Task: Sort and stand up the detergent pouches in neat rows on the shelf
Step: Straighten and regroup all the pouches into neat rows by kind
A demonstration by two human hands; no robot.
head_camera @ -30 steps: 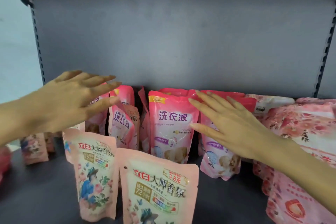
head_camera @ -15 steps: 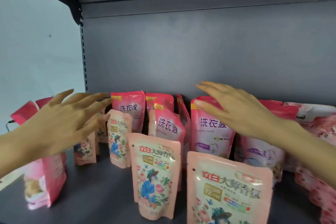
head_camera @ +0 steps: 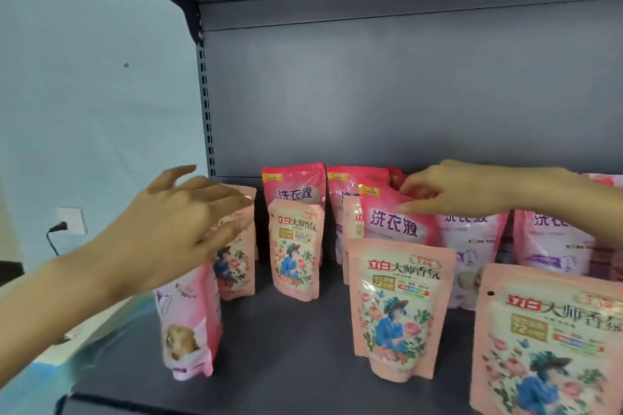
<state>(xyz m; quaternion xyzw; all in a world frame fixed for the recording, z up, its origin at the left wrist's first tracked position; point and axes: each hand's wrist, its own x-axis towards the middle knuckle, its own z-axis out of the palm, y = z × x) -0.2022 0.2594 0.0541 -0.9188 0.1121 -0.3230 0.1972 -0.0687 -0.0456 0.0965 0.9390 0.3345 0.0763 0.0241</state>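
Pink plastic detergent pouch (head_camera: 394, 219), frame centre, tilted: my right grip (head_camera: 451, 192) pinches its top edge. My left grip (head_camera: 175, 226), spread, hovers at peach floral pouch (head_camera: 236, 266) on dark shelf (head_camera: 286, 347).

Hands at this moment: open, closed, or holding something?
Left hand: open, fingers spread in front of a floral pouch; no grip visible.
Right hand: fingers pinching at the top of a tilted pink pouch.
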